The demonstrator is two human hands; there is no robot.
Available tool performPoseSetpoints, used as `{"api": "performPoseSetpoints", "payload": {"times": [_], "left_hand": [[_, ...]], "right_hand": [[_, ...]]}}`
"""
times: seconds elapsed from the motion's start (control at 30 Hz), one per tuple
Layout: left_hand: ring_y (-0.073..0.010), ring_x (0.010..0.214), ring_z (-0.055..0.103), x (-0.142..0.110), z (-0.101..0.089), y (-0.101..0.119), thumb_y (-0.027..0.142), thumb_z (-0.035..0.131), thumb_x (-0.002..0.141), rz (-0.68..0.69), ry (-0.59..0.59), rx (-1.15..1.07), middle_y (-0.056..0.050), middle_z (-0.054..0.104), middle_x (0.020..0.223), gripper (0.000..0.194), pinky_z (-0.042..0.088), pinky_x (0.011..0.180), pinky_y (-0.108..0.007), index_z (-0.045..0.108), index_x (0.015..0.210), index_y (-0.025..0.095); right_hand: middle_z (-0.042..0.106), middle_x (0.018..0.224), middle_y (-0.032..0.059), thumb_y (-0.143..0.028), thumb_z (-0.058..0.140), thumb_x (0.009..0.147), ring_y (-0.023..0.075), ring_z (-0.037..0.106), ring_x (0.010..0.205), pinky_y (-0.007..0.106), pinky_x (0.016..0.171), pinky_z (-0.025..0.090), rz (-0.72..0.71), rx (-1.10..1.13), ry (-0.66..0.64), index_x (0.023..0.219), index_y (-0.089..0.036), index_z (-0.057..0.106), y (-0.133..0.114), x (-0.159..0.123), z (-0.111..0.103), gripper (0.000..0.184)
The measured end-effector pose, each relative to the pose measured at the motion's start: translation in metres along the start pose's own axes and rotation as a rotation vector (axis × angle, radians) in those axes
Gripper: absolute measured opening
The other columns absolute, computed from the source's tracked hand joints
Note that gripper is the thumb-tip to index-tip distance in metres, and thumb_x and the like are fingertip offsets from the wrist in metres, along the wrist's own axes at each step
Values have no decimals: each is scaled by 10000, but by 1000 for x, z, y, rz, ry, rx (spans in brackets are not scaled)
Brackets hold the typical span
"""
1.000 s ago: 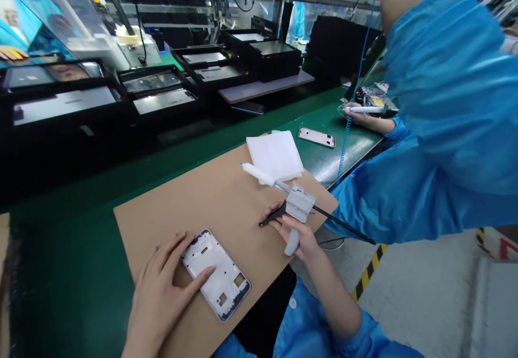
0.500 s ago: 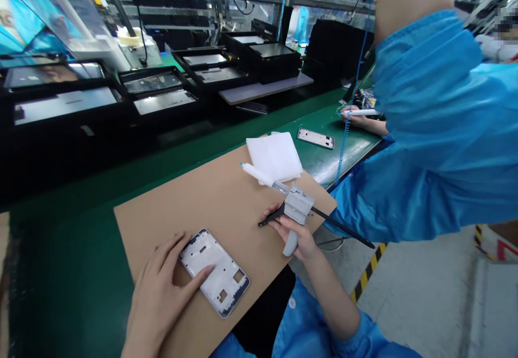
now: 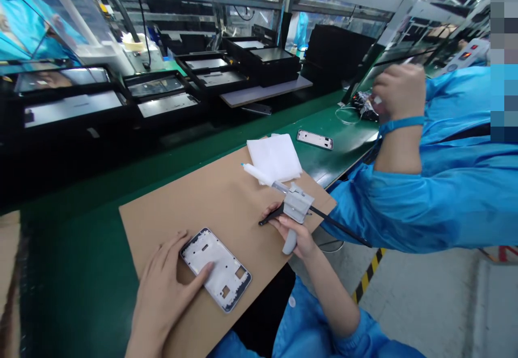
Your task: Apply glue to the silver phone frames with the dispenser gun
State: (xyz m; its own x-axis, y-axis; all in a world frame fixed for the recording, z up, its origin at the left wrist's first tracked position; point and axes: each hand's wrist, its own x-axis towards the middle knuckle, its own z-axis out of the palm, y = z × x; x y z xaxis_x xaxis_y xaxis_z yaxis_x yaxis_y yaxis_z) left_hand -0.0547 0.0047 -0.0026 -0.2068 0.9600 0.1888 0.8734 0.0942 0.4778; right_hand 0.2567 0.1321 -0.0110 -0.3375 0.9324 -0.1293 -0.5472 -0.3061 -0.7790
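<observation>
A phone middle frame [image 3: 214,263] lies flat on a brown cardboard sheet [image 3: 170,207], its pale inner face with small cut-outs turned up. My left hand [image 3: 165,277] holds it at its left side, the thumb pressing on the face and the fingers along the far edge. In my right hand [image 3: 293,234] is a grey manual glue gun [image 3: 298,204] with a black trigger and a black rod sticking out behind. Its white tube [image 3: 259,174] points up and left over a stack of white sheets [image 3: 275,156], away from the frame.
Another phone frame [image 3: 314,139] lies on the green bench [image 3: 319,161] beyond the sheets. Black trays [image 3: 170,99] with flat panels line the back. A co-worker's raised hand [image 3: 400,91], with a blue wrist strap, is at the right. A cardboard edge [image 3: 8,272] shows far left.
The co-worker's arm has come down from the top right, and a raised fist now shows over the bench. My hands, the frame and the glue gun stay almost where they were.
</observation>
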Motion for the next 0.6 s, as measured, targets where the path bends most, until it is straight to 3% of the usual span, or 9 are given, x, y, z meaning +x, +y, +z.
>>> {"api": "performPoseSetpoints", "payload": {"times": [0.37,0.47,0.6], "left_hand": [[-475,1546,643,-1,4,-7,842,646,1016,53,19,10,-101,683,1675,739,448,1370,-729,704,1540,325],[-474,1545,641,-3,5,-9,838,648,1024,80,24,31,-103,662,1700,756,443,1368,-728,705,1581,329],[-457,1576,618,-5,5,-8,806,640,1060,111,10,43,-101,638,1728,733,426,1379,-710,690,1628,346]], "right_hand": [[753,1239,101,-524,917,821,252,723,1225,449,1236,582,-110,-158,19,1181,-211,743,6,-4,4,508],[751,1257,100,-544,903,878,246,723,1240,428,1211,591,-153,-268,-7,1221,-221,740,0,-22,6,499],[751,1234,84,-507,796,1006,219,732,1244,416,1197,608,-181,-419,-214,1269,-253,756,-10,-70,2,368]]}}
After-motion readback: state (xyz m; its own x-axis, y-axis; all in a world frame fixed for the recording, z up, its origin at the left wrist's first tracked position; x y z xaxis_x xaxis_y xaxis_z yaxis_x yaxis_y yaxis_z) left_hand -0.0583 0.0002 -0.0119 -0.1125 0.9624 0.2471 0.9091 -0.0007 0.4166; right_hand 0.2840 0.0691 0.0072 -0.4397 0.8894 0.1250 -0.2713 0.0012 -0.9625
